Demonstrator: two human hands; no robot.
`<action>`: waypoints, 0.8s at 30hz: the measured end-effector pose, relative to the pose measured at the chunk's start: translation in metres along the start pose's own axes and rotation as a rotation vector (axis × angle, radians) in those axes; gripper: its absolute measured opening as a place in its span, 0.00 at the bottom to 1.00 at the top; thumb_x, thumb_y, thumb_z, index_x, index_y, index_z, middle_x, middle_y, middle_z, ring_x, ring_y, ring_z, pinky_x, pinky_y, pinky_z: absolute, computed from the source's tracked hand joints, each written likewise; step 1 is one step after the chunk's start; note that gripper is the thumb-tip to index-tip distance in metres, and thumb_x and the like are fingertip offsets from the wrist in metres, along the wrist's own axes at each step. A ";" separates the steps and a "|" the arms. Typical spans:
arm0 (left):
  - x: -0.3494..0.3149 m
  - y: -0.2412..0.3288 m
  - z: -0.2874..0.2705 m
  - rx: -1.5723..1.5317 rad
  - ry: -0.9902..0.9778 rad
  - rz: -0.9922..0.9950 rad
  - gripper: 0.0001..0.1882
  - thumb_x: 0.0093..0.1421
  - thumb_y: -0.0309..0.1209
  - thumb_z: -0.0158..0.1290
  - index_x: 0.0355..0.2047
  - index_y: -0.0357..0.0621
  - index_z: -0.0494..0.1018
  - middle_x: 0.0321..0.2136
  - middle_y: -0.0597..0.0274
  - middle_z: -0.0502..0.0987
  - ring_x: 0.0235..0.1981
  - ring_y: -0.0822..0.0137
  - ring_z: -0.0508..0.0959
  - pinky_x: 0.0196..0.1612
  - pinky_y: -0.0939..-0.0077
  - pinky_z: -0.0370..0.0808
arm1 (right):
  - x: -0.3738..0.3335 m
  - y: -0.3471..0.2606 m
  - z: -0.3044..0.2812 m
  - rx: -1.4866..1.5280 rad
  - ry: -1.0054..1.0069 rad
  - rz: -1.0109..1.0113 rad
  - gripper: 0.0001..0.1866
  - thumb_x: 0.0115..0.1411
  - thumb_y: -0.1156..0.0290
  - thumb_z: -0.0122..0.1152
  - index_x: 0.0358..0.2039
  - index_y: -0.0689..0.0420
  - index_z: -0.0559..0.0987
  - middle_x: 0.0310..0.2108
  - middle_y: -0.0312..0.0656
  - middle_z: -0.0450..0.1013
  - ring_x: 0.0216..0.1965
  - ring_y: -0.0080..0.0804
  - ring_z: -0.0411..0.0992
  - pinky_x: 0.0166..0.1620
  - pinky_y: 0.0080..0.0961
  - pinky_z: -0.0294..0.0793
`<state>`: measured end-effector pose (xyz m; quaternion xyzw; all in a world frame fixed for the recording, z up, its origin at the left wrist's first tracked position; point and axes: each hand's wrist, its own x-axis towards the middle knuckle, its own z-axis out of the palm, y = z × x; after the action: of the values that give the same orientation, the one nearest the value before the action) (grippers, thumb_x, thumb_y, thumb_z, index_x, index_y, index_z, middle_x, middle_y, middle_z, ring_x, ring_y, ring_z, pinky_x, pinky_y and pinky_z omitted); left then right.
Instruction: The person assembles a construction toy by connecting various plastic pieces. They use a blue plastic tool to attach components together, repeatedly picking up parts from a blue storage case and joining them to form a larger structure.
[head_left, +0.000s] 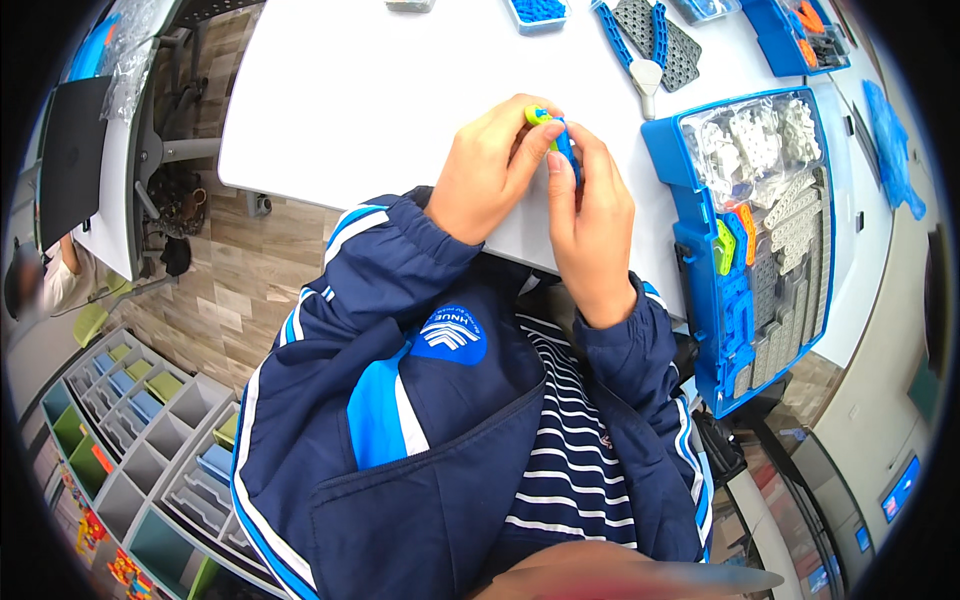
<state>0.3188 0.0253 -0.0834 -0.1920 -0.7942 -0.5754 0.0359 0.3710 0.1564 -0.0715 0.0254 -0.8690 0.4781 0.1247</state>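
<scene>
Being pinched right now between thumb and fingers of both the left hand (492, 160) and the right hand (590, 215), a small lime-green and blue plastic piece (564, 146) is held over the smooth white tabletop (350, 110)! Off to the right, a large blue plastic case (664, 150) is packed with bagged white plastic pieces (755, 137) and grey perforated plastic beams (774, 342).

The small blue and lime piece (564, 142) looks like smooth plastic, though much of it is covered. The tabletop (350, 100) is smooth, white and faintly glossy. The storage case (708, 340) is blue moulded plastic; the grey beams (775, 350) inside are matt plastic, rough with holes, and the clear bag (755, 150) is shiny, crinkled film. The jacket (440, 490) is matt woven cloth, the striped shirt (575, 450) soft fabric, the floor (225, 270) wood-grained.
</scene>
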 end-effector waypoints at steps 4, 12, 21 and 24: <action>-0.004 0.005 0.003 -0.090 -0.019 -0.132 0.13 0.75 0.32 0.44 0.44 0.37 0.75 0.32 0.57 0.78 0.31 0.71 0.77 0.36 0.76 0.74 | -0.003 -0.004 0.007 -0.120 0.024 -0.082 0.20 0.70 0.69 0.55 0.57 0.67 0.68 0.43 0.55 0.72 0.42 0.54 0.75 0.42 0.42 0.76; -0.004 0.002 0.000 -0.078 0.018 -0.087 0.14 0.76 0.32 0.41 0.44 0.37 0.75 0.29 0.59 0.78 0.28 0.72 0.75 0.35 0.76 0.74 | 0.001 -0.006 -0.005 -0.319 -0.139 -0.185 0.23 0.66 0.74 0.58 0.59 0.68 0.67 0.44 0.56 0.73 0.43 0.53 0.75 0.46 0.41 0.77; -0.002 -0.002 -0.008 -0.212 -0.011 -0.172 0.13 0.74 0.35 0.48 0.45 0.35 0.71 0.31 0.53 0.81 0.29 0.59 0.83 0.31 0.70 0.78 | 0.000 -0.004 0.010 -0.229 -0.032 -0.147 0.18 0.66 0.75 0.58 0.55 0.65 0.73 0.39 0.53 0.75 0.38 0.48 0.76 0.41 0.37 0.76; -0.005 0.000 -0.015 -0.544 -0.152 -0.411 0.17 0.73 0.39 0.50 0.46 0.35 0.71 0.32 0.57 0.80 0.28 0.69 0.81 0.27 0.79 0.77 | 0.000 0.001 0.012 -0.140 0.096 -0.192 0.14 0.66 0.75 0.61 0.51 0.63 0.76 0.37 0.50 0.75 0.35 0.41 0.76 0.37 0.32 0.75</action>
<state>0.3209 0.0100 -0.0795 -0.0728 -0.6344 -0.7451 -0.1926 0.3684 0.1467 -0.0787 0.0767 -0.8870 0.4027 0.2127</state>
